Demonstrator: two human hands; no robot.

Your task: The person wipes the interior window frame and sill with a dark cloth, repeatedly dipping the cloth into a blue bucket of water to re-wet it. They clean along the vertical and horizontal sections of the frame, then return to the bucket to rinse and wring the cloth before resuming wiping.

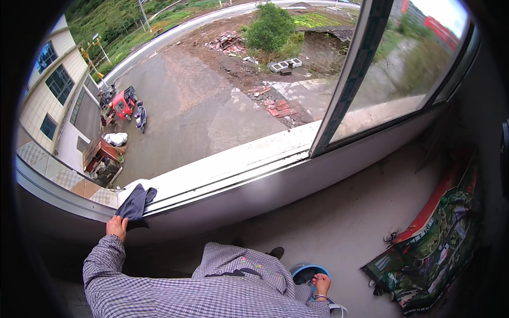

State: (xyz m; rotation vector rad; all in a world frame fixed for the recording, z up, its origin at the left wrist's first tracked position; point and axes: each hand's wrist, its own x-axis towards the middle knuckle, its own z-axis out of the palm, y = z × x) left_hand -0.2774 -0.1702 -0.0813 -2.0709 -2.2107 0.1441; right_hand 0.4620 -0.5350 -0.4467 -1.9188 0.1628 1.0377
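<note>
My left hand (116, 228) is at the left end of the windowsill, its fingers on the near edge of a dark cloth (136, 202). The cloth lies bunched over the sliding window track (222, 183), and one corner hangs down over the inner wall. Low on the right, my right hand (321, 284) is above the rim of a blue bucket (311, 267), its fingers curled. Whether anything is between those fingers is hidden. The bucket's inside looks dark, and its contents are unclear.
A window sash (338, 79) stands across the right of the opening. Printed sheeting (431, 246) lies on the floor (338, 210) to the right. My shoe (276, 252) shows beside the bucket. Outside, below, are a paved yard (191, 119), a red three-wheeler (122, 104) and a scooter (140, 116).
</note>
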